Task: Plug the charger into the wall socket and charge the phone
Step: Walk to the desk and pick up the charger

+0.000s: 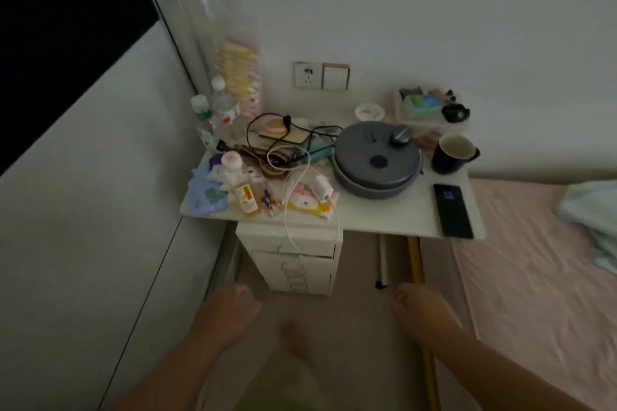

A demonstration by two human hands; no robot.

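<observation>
Dim room, view down onto a white table against the wall, bed to its right. The left hand and right hand are both low in the view, in front of the table and below its edge, each holding nothing; fingers appear loosely curled, though blur makes it hard to tell how far they are closed. The white charger lies on the table's front left part, amid clutter, well apart from both hands and nearer the left one. Its white cable loops across the clutter and hangs over the table edge in front of the drawer unit, its free end above and between the hands. The phone lies flat, dark screen up, at the table's front right corner, above the right hand and not touched. The wall socket sits on the wall above the table's back edge, empty, just beside a light switch. A round grey pot and a dark mug stand between charger and phone.
</observation>
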